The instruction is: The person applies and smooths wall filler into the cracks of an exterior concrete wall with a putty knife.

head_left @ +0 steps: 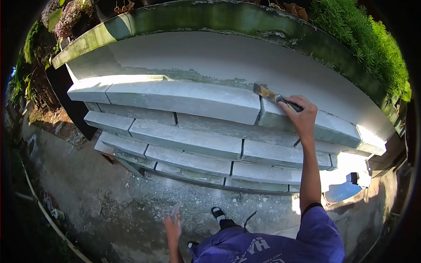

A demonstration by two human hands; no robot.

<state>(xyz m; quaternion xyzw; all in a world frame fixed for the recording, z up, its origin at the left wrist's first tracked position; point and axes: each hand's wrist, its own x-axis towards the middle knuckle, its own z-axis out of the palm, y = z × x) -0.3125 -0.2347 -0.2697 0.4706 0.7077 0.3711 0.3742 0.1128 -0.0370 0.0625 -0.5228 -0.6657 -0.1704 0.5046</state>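
My right hand (302, 111) is wrapped round the dark handle of a putty knife (265, 93) with a brownish, stained blade. The blade's tip meets the foot of the pale wall (210, 55), just above the top row of grey blocks (188, 98). A rough grey-green strip (197, 75) runs along the wall's lower edge, left of the blade. Low in front of my body, my left hand (173, 225) is closed on a small pale piece that I cannot make out.
A mossy green ledge (188, 18) overhangs the wall, with leafy plants (355, 37) above it at right. Stepped block rows descend to the concrete floor (127, 206), near my sandalled foot (218, 213). A blue container (344, 193) stands at right; a long pipe (48, 215) lies at left.
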